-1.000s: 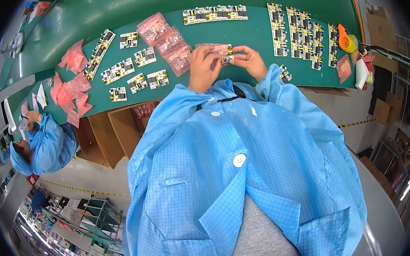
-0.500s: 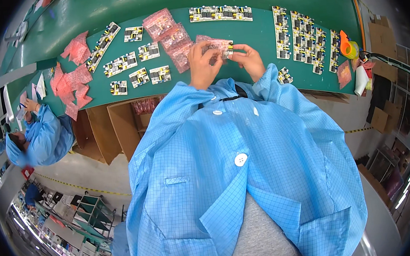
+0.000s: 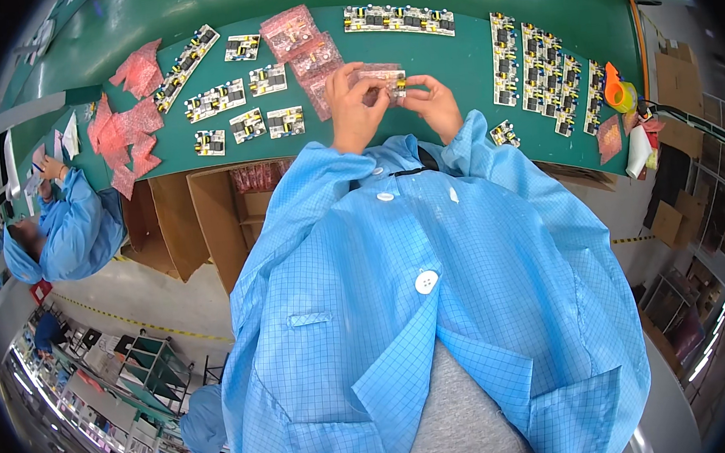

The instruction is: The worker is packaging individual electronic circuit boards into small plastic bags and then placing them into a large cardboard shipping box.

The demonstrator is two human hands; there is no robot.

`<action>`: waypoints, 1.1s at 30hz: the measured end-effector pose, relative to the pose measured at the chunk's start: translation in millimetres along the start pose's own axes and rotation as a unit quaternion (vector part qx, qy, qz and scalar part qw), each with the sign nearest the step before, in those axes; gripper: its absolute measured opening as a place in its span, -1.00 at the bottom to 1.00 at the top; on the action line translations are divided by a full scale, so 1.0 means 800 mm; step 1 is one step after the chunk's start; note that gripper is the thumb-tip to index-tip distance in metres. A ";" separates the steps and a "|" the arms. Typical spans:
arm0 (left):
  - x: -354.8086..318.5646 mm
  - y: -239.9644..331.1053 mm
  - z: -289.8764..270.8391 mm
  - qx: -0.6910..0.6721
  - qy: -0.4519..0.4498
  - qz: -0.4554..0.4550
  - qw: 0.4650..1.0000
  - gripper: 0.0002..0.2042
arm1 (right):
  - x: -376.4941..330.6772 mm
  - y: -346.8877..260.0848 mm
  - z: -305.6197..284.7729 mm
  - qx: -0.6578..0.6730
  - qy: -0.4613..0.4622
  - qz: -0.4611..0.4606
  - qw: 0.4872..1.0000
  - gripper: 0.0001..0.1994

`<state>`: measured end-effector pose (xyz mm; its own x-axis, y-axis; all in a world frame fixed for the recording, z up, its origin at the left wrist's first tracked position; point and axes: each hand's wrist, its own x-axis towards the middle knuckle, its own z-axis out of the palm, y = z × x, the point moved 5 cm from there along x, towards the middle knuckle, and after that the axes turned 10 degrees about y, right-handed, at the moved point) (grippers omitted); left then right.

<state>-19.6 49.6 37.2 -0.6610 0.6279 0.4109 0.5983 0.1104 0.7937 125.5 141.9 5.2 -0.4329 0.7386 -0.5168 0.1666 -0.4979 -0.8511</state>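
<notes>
In front of my chest, a small white circuit board (image 3: 400, 81) with yellow and dark parts sits partly in a pink bubble-wrap bag (image 3: 377, 70). My left hand (image 3: 355, 112) pinches the bag at its left side, thumb and fingers closed. At the other end, my right hand (image 3: 434, 108) grips the exposed edge of the board between thumb and fingers. How far the board reaches into the bag is hidden by the plastic and my left fingers. Just beyond my left hand lie several bagged boards (image 3: 315, 58) in pink bubble wrap, overlapping in a column.
Small bare boards (image 3: 286, 123) lie left on the green table (image 3: 461, 74), near empty pink bags (image 3: 129, 130). Long board panels (image 3: 504, 58) stand in rows at right, beside an orange-yellow tape roll (image 3: 620, 93). Open cartons (image 3: 179, 220) sit below the left edge. A co-worker (image 3: 81, 223) works far left.
Both hands have shifted slightly left over the table with the board and bag, keeping their hold. The whole view has turned a little.
</notes>
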 end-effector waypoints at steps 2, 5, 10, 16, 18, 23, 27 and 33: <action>0.002 -0.002 -0.003 0.011 -0.002 -0.003 1.000 -0.89 | -0.001 -0.002 0.007 -0.008 -0.010 0.010 1.000 -0.62; 0.007 0.005 -0.008 0.029 -0.014 0.001 0.999 -0.89 | 0.005 0.005 0.002 -0.037 -0.007 0.036 0.999 -0.63; 0.009 0.015 -0.018 0.046 -0.018 0.016 0.999 -0.89 | 0.006 0.007 -0.002 -0.045 -0.006 0.084 0.995 -0.63; 0.010 0.023 -0.018 0.050 -0.035 0.028 0.998 -0.89 | 0.002 -0.004 0.009 -0.061 -0.029 0.038 0.997 -0.64; 0.017 0.010 -0.029 0.057 0.004 0.006 0.998 -0.89 | 0.005 0.000 0.010 -0.075 -0.078 0.046 0.993 -0.66; 0.014 0.022 -0.031 0.068 -0.005 0.036 0.997 -0.89 | 0.010 0.006 0.011 -0.101 -0.060 0.067 0.991 -0.64; 0.006 0.023 -0.026 0.071 -0.019 0.011 0.997 -0.89 | 0.014 0.000 0.013 -0.080 -0.010 0.086 0.993 -0.60; 0.022 0.027 -0.047 -0.044 0.041 -0.075 0.995 -0.78 | 0.001 -0.018 0.029 -0.042 -0.078 0.042 0.995 -0.60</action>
<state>-35.2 33.9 78.7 -0.7772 0.5433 0.3174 0.4501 0.1276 0.8838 102.2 139.1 19.0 -0.5453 0.6130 -0.5718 0.2788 -0.5106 -0.8133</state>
